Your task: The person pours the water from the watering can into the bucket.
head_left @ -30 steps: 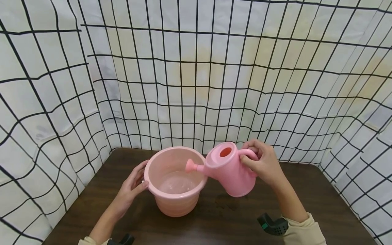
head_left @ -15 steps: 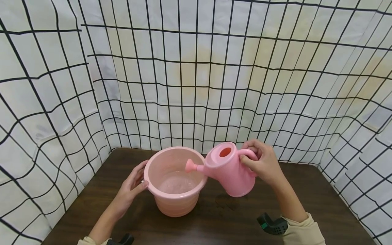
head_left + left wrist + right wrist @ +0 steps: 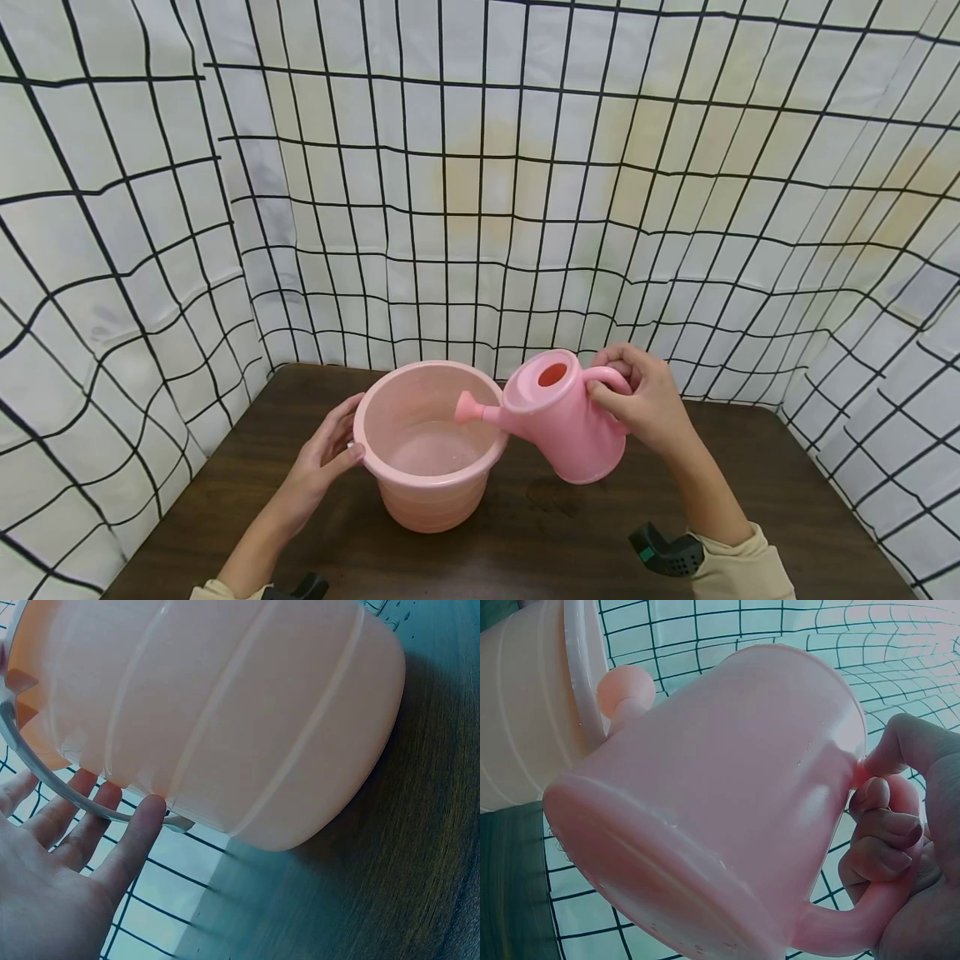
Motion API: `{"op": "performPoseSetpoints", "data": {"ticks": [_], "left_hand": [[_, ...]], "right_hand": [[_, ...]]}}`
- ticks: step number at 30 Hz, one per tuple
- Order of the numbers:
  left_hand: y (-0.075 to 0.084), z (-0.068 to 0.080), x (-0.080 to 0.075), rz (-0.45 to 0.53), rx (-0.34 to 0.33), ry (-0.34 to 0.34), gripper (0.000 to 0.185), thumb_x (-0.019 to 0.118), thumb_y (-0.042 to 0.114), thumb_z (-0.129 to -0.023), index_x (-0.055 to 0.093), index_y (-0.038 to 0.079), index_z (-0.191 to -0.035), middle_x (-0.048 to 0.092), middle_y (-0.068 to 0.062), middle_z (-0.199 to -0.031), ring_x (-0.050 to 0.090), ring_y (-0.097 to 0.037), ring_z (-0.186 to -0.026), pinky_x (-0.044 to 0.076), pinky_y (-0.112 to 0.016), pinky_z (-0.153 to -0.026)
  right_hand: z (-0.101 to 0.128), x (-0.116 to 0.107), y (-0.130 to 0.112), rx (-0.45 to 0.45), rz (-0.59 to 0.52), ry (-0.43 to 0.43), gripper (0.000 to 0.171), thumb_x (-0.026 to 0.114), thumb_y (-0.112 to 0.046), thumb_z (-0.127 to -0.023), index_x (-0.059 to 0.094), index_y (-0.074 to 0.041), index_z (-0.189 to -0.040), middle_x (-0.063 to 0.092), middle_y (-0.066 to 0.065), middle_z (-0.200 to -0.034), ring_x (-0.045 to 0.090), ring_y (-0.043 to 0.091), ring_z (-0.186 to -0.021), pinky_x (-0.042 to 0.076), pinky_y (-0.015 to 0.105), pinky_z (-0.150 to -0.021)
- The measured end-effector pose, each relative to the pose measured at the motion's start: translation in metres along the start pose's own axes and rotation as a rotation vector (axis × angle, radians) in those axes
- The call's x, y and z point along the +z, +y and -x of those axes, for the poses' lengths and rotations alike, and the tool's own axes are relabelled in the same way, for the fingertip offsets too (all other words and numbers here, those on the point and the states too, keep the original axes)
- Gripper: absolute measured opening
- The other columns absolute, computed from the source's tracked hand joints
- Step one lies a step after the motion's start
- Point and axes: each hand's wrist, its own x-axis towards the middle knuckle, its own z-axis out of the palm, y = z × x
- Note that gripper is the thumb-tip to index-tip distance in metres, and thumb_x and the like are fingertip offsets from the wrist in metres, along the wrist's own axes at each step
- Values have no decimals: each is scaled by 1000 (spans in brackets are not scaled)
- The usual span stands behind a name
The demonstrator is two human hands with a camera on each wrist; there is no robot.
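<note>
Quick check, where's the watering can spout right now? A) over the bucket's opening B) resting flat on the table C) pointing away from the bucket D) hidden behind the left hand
A: the right hand grips the handle of the tilted watering can, and its spout tip hangs over the open bucket, inside the rim.

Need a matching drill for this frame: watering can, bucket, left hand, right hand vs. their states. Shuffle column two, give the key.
Column 1:
1. watering can
2. bucket
3. left hand
4. right hand

Column 2:
A. stands upright on the table, a little water inside
B. fingers curled round a pink handle
C. held off the table, tilted, spout over the bucket's rim
D. straight fingers resting against the bucket's side

Pairs: 1-C, 2-A, 3-D, 4-B
</note>
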Motion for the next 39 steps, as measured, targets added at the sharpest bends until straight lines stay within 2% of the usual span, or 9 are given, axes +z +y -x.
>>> {"op": "performPoseSetpoints", "data": {"ticks": [27,35,39], "left_hand": [[0,0,0,6,-8,1,59,47,8,-98,26,16,-152,43,-1,-148,48,-2,-126,48,-17,-93],[-1,-1,0,4,-6,6,59,47,7,-98,26,16,-152,41,-9,-148,49,-3,-125,49,-17,-92],[-1,-1,0,6,-2,3,59,47,7,-98,26,16,-152,42,-7,-148,49,-3,-125,49,-18,-92]], "right_hand": [[0,0,-3,26,28,11,14,69,-10,-85,60,-5,-94,63,4,-71,55,12,-61,54,29,-55],[-1,0,-3,12,27,7,13,69,-10,-84,60,-5,-93,62,2,-68,54,11,-58,51,28,-52],[-2,0,-2,9,30,1,13,69,-11,-84,60,-6,-93,61,2,-67,53,11,-57,51,28,-51]]}}
